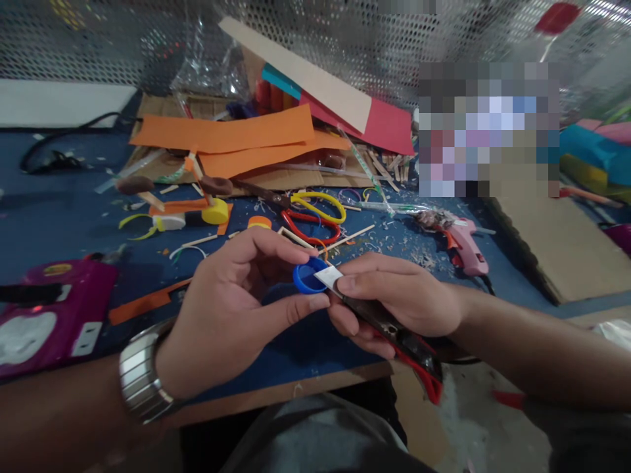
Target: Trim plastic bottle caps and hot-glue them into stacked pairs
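Grey clothing (315, 437) is showing below the near edge of the tabletop (54, 203). Left hand (227, 289), wearing a metal-link wristband (145, 374), is grasping a blue cap (309, 276) between thumb and fingers. The blue cap is being held above the tabletop, toward its near edge, its hollow side showing. Right hand (401, 295) is grasping a utility knife (387, 323), thumb resting at the base of the blade (327, 277); the blade is extending across the cap's rim. Scissors (283, 200) with one red and one yellow handle are lying beyond the hands. To their right, a pink glue gun (469, 246) is lying among scraps. Orange sheets (221, 135) are resting on cardboard (165, 105) toward the tabletop's far edge. A purple case (93, 282) is sitting left of the left hand.
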`<state>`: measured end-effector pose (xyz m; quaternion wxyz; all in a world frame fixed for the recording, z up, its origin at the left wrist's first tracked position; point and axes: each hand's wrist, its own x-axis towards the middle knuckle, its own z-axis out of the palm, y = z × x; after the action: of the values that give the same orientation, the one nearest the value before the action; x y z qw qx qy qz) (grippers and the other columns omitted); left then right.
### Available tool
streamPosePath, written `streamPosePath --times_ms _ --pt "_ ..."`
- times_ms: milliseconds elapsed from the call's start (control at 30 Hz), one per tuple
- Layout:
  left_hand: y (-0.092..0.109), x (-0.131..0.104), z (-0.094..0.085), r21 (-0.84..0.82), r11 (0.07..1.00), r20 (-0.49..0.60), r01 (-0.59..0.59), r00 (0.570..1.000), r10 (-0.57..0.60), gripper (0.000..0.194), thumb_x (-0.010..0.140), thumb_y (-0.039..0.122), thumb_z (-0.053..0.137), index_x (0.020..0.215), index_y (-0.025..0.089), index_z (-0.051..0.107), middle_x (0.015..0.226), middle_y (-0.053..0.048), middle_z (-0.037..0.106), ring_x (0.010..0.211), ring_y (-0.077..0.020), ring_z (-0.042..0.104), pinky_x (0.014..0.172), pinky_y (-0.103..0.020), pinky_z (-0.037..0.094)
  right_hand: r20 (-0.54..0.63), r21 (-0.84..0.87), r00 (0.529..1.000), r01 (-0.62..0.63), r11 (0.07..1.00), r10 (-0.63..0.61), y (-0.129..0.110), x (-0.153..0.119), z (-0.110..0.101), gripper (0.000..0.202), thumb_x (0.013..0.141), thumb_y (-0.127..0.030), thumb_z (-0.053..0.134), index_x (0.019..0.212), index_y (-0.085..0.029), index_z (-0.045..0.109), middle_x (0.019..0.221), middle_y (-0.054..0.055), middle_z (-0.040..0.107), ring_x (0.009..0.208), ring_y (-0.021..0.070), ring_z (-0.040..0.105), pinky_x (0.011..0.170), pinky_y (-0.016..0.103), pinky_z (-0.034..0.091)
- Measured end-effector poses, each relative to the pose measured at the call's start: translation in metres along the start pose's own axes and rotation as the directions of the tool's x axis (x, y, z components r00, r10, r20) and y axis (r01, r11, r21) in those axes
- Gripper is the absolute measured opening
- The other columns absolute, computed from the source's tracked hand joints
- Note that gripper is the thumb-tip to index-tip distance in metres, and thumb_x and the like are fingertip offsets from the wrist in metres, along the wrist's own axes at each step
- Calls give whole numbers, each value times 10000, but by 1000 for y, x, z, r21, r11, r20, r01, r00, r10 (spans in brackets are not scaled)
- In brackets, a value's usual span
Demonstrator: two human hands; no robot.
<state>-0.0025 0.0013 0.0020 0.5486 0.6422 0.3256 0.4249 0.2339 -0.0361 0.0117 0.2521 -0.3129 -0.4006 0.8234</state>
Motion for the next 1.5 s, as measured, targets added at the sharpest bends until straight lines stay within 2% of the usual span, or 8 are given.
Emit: streamPosePath --times_ms 133,267,467,700,933,1033,1233,1500 --pt "1 0 2 -2 1000 -10 6 1000 -6 369 757 197 1047 987 304 778 973 22 822 886 -190 839 797 -286 741 -1 -5 1000 6 1000 -6 0 0 1 388 1099 -409 580 830 -144 666 611 -23 571 432 104 536 419 195 405" --pt "1 1 3 -13 999 7 30 1000 -30 374 748 201 1045 981 313 774 956 19 835 856 -203 844 755 -298 748 -8 -21 1000 9 1000 -9 0 -2 2 395 1092 -423 582 820 -151 669 569 -29 555 418 109 521 408 196 392" --pt "-1 3 1 -67 997 21 43 999 -42 389 734 163 1059 971 321 794 984 26 848 901 -208 861 828 -306 763 13 -26 1000 -20 999 20 -1 -4 7 395 1114 -417 565 831 -160 666 545 -35 548 399 98 477 385 178 366" --pt "-2 2 0 -36 999 7 11 1000 -11 400 741 174 1061 987 333 790 977 30 829 881 -201 840 789 -300 754 -33 27 996 80 996 -79 -3 -1 2 369 1075 -394 606 809 -145 662 594 -30 550 415 107 530 409 204 380" --pt "1 2 1 -58 998 4 7 1000 -6 404 731 187 1078 972 315 781 1006 24 814 913 -215 840 835 -341 762 -38 15 999 37 999 -36 -3 -2 3 355 1067 -384 607 814 -141 664 613 -29 555 415 102 534 410 201 387" --pt "1 2 1 -44 999 1 -4 1000 4 363 769 188 1055 976 295 778 994 21 810 888 -200 836 824 -318 756 -45 -10 999 12 1000 -12 -3 -2 3 357 1063 -387 600 804 -150 659 596 -27 553 424 111 533 412 204 385" --pt "-1 1 2 -63 998 -9 -30 1000 30 377 744 140 1060 978 281 800 1011 31 829 922 -165 849 851 -231 737 -32 -48 999 -2 999 0 -2 -1 2 373 1082 -397 567 811 -157 658 573 -24 550 425 118 534 421 204 389" --pt "-1 2 3 -53 999 -14 -11 1000 11 381 722 134 1063 967 277 808 980 32 843 884 -162 853 812 -212 727 -18 -35 1000 10 999 -10 0 0 2 390 1092 -419 583 823 -148 664 601 -24 557 433 107 534 424 199 410"
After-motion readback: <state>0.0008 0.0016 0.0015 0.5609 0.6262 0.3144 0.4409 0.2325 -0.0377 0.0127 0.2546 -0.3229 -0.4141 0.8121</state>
